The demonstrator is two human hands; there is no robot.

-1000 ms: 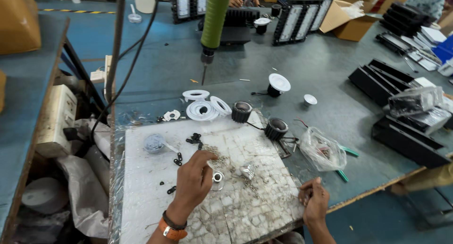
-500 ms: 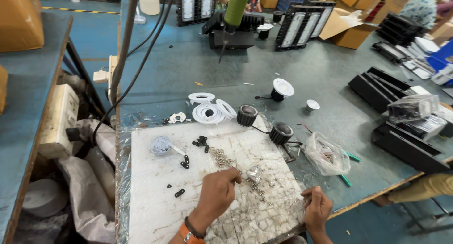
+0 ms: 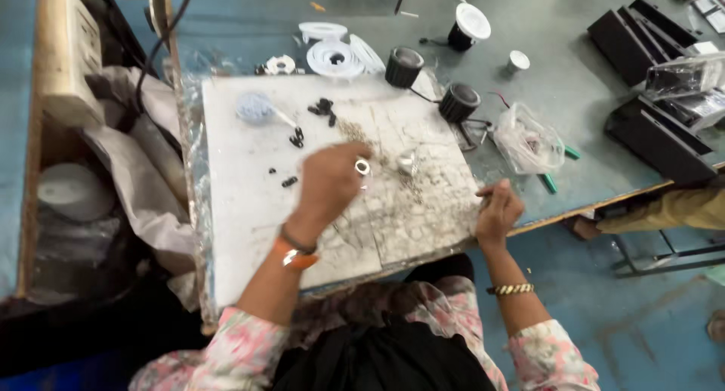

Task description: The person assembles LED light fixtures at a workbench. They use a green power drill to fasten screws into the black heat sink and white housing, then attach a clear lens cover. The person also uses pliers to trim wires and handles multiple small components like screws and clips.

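Small silver ring-shaped metal part (image 3: 362, 166): pinched at fingertips of left hand (image 3: 330, 181), above middle of white scratched work board (image 3: 249, 210) on grey worktop (image 3: 574, 81).

Progress, judged from layout: early to middle. Pile of tiny loose metal pieces (image 3: 355, 130) and small black parts (image 3: 323, 106) unsorted on board; second shiny metal fitting (image 3: 408, 162) loose just beside held part. Two black round lamp housings (image 3: 405, 64) upright beyond board, wires trailing, apparently not closed up. White trim rings (image 3: 336, 58) stacked at far edge, unused. One white-faced lamp (image 3: 470, 24) farther off, seemingly complete.

Left hand: fingers curled narrow, closed on ring-shaped part; orange band at wrist.

Right hand (image 3: 497, 208): at right edge of board, fingers drawn together in narrow pinch, apparently on a thin dark item; too small to identify. Gold bracelet at wrist.

Also present: clear plastic bag (image 3: 529, 142) of small parts right of board, green-handled tool (image 3: 559, 168) partly beneath it, black trays (image 3: 642, 51) at far right, blue-white lump with stick (image 3: 257, 108) at upper left of board.
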